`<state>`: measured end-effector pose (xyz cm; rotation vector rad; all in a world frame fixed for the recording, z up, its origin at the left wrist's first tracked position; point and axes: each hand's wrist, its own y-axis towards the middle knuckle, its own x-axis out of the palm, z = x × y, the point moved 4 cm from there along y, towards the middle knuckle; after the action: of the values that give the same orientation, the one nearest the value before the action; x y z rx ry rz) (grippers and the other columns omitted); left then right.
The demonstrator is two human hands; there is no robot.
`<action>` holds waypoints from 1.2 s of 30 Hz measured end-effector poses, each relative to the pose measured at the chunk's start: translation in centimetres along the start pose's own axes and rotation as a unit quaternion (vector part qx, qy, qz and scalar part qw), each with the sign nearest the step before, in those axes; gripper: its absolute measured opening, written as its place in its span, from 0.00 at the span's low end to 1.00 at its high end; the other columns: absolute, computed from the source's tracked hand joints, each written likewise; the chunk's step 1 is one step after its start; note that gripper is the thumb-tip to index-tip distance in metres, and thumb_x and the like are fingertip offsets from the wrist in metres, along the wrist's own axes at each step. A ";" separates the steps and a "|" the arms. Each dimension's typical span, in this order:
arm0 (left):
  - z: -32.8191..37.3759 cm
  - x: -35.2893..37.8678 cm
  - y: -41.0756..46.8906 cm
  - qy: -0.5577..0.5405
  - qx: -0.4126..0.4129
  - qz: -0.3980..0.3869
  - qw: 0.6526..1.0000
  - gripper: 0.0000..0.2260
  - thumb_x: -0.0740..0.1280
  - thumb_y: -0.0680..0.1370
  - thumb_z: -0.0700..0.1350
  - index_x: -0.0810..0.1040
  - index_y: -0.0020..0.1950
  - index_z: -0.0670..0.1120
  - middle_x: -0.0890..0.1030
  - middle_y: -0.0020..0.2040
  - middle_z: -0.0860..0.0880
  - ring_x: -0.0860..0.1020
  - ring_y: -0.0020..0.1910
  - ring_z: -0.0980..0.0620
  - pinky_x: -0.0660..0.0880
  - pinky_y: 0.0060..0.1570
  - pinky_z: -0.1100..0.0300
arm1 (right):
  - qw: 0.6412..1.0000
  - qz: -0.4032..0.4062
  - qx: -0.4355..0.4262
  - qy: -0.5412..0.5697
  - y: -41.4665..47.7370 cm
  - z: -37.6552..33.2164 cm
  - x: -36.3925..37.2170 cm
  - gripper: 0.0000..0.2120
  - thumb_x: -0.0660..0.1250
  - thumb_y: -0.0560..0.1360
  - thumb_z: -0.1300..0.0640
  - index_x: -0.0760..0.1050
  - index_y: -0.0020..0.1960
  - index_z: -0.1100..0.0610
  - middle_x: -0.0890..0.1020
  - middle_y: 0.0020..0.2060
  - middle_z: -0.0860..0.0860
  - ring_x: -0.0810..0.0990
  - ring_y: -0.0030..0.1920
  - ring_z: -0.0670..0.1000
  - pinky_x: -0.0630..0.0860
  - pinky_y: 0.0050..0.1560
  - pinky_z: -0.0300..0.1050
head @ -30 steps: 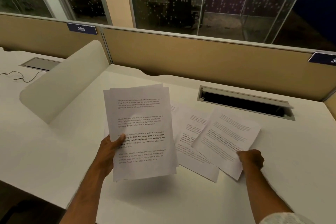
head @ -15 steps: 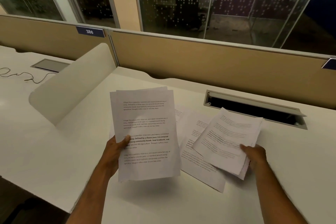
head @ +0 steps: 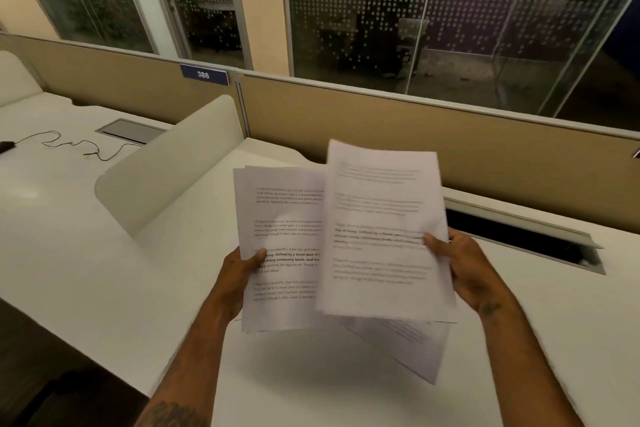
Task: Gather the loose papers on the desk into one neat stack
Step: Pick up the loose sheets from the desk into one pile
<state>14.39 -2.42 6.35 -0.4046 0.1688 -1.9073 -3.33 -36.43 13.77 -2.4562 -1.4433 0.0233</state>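
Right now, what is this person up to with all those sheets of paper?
A person is collecting printed pages at a white desk. The left hand holds one bundle of papers and the right hand holds a second batch that overlaps the first. At least one more sheet lies on the desk beneath them, not yet gathered.

Both forearms raised, left grip (head: 242, 270) and right grip (head: 464, 267) closed.
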 end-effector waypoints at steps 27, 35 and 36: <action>-0.8 0.3 -3.0 0.015 0.018 0.004 1.000 0.15 0.68 0.79 0.44 0.77 0.65 0.44 0.87 0.55 0.39 0.86 0.50 0.36 0.84 0.44 0.44 | 0.827 0.300 0.231 -0.415 0.9 15.3 -3.5 0.33 0.69 0.75 0.44 0.64 0.70 0.63 0.69 0.65 0.66 0.70 0.64 0.67 0.72 0.62 0.62; -0.1 -2.0 -1.8 0.019 0.012 -0.005 1.000 0.15 0.68 0.79 0.44 0.77 0.66 0.43 0.86 0.56 0.37 0.85 0.51 0.35 0.84 0.46 0.42 | 0.836 0.326 0.322 -0.302 2.4 18.1 -5.6 0.32 0.78 0.63 0.60 0.70 0.62 0.69 0.77 0.59 0.69 0.74 0.61 0.69 0.70 0.66 0.66; 0.2 -2.3 -1.5 0.021 0.013 -0.005 1.000 0.15 0.68 0.80 0.44 0.77 0.66 0.43 0.86 0.56 0.38 0.85 0.51 0.35 0.84 0.46 0.42 | 0.848 0.325 0.311 -0.281 2.6 18.3 -5.9 0.30 0.78 0.61 0.61 0.74 0.60 0.69 0.80 0.56 0.68 0.78 0.57 0.68 0.74 0.62 0.65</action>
<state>13.89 0.31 6.56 -0.3483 0.1688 -1.9273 -7.01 -38.25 -5.14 -2.2889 -0.5082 1.2281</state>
